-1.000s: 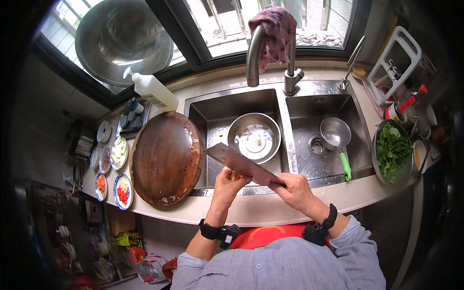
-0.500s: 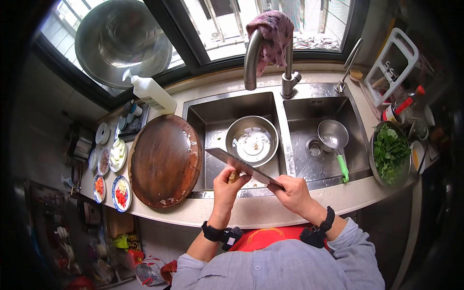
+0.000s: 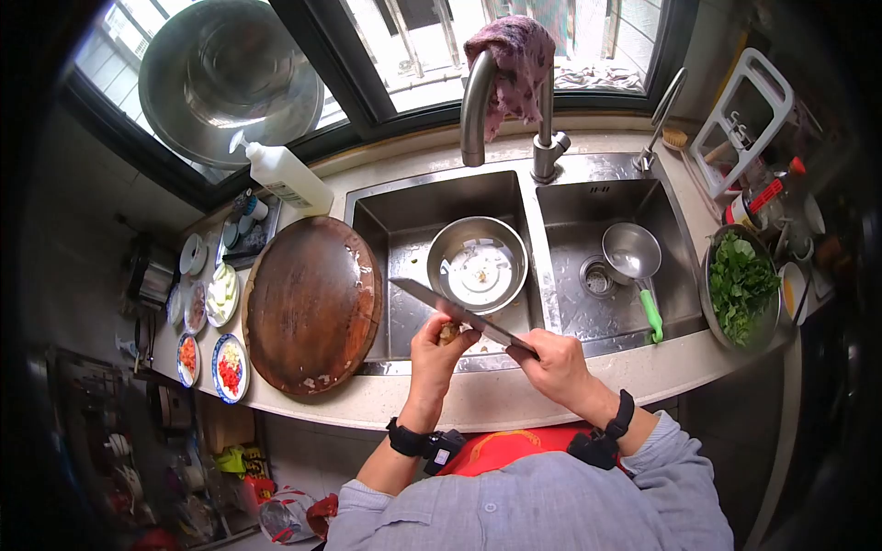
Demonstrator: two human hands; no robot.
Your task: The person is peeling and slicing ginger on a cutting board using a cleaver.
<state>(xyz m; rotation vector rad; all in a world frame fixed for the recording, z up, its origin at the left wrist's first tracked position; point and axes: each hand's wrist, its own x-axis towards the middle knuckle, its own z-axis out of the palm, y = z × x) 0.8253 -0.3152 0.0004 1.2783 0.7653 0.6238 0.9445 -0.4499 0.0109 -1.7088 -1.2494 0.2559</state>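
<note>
Between the fingers of my left hand [image 3: 430,363] is a small, knobby, yellow-brown lump that looks like a piece of ginger [image 3: 448,334], partly hidden by the fingers. My right hand [image 3: 560,367] grips the handle of a cleaver [image 3: 439,301]. Its blade slants across to the upper left, with its lower edge against or very close to the ginger; contact is hard to make out. Both hands are above the front edge of the left sink basin [image 3: 395,216]. Just beyond the blade, a metal bowl [image 3: 505,227] with water and small bits stands in that basin.
Left of the sink lies a round wooden chopping board [image 3: 312,303], with plates of cut food [image 3: 230,369] beside it. A green-handled ladle [image 3: 632,253] rests in the right basin. A bowl of leafy greens [image 3: 740,289] stands at right. A cloth [image 3: 514,64] drapes the faucet [image 3: 475,110].
The cleaver blade has tilted slightly and shifted a little against the left hand. Both hands keep their grips. The whole view has moved slightly.
</note>
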